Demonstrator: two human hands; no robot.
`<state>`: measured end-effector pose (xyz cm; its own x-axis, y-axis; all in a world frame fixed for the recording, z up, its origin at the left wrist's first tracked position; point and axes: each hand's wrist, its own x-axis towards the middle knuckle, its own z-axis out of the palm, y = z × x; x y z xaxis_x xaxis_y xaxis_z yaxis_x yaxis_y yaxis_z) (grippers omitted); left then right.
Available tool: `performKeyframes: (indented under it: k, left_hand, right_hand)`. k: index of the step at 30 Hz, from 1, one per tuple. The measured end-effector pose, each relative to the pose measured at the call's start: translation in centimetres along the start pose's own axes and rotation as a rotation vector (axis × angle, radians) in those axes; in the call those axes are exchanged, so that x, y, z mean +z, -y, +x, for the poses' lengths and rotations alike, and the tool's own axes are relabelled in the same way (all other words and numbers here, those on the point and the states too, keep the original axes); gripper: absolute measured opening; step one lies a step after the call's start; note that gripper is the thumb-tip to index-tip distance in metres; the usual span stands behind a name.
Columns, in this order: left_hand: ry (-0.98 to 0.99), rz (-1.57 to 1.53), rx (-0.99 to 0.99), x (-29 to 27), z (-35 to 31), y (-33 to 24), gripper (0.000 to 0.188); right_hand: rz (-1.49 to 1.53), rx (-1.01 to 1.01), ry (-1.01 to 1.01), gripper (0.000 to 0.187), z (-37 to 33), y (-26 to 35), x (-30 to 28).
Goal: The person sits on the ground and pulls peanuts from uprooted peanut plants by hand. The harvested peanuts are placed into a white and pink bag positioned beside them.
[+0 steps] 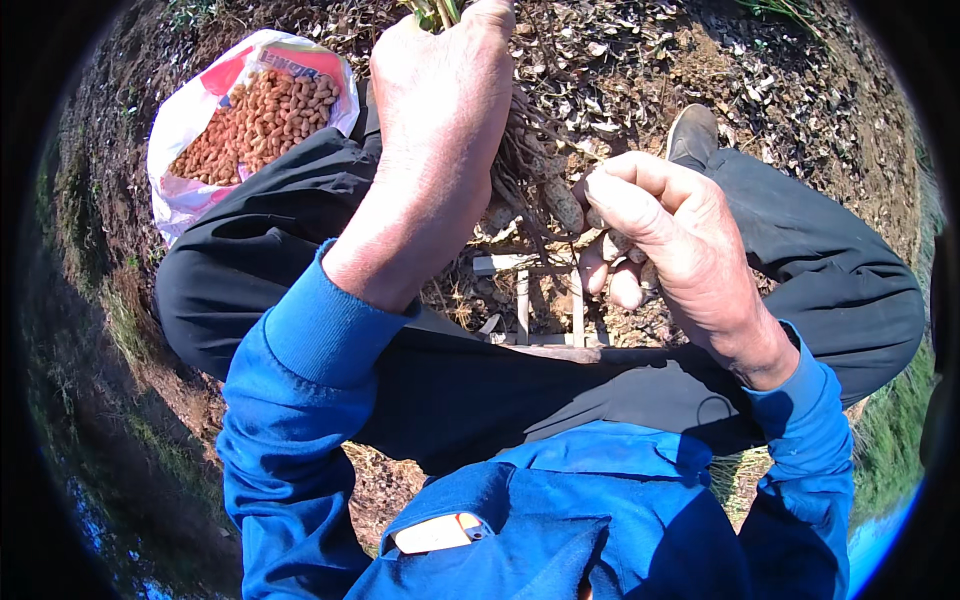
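Observation:
My left hand [440, 90] is closed around the stems of a peanut plant [435, 14] at the top of the view. Below that fist hang its roots [513, 160], with peanut pods [563, 205] still attached. My right hand [690, 235] is right beside the roots, thumb and forefinger pinched together near the pods. Its curled fingers hold several loose peanuts [612, 245], partly hidden by the thumb. The exact spot where the pinch meets the plant is hard to make out.
An open white and pink sack [178, 140] of picked peanuts [262, 122] stands left of my left knee. Between my legs is a small wooden frame [523, 300]. Dry leaves [780, 80] cover the soil ahead. A shoe [692, 135] shows beyond my right hand.

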<state>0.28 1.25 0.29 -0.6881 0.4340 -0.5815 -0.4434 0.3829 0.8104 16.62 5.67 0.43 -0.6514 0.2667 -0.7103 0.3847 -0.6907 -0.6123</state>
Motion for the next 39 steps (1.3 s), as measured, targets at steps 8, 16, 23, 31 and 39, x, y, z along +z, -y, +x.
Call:
performKeyframes:
  k: [8, 16, 23, 31, 39]
  left_hand:
    - [0.061, 0.061, 0.012, -0.1, 0.0, 0.9, 0.022]
    - [0.097, -0.037, -0.239, -0.3, -0.4, -0.7, 0.026]
    - [0.182, -0.149, -0.143, -1.6, 1.0, 0.7, 0.029]
    - [0.369, -0.242, -0.057, -2.5, 0.8, 0.2, 0.022]
    - [0.086, -0.042, -0.257, -1.7, 2.0, 6.6, 0.030]
  right_hand:
    - [-0.181, -0.005, -0.009, 0.018, 0.3, 0.4, 0.9]
    - [-0.409, -0.219, -0.082, 0.010, -1.0, 0.1, 1.6]
    - [-0.552, -0.341, -0.071, 0.012, -1.5, 0.2, 1.3]
    - [-0.119, -0.029, -0.030, 0.019, -1.4, 0.4, -1.2]
    - [0.272, -0.244, -0.341, 0.019, 6.1, 2.1, -6.0]
